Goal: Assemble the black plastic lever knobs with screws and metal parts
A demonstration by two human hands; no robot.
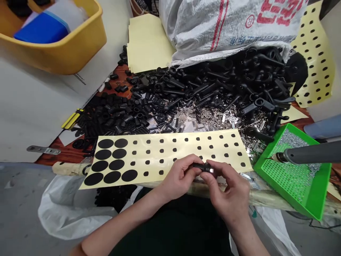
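My left hand [179, 175] and my right hand [226, 190] meet just in front of me, over the near edge of a pale yellow sticker sheet [165, 156]. Both pinch one small black plastic part [204, 167] between their fingertips. A shiny bit shows at the part's right end, under my right thumb. The sheet carries large black ovals [110, 161] on its left side and rows of small black dots across the rest.
A heap of black plastic handles [226, 85] and small black pieces [117, 113] spreads behind the sheet, with silvery metal clips [213, 119] between. A green tray [293, 177] of screws and an electric screwdriver [306, 154] lie at right. A yellow bin [55, 39] stands far left, a white sack [229, 25] behind.
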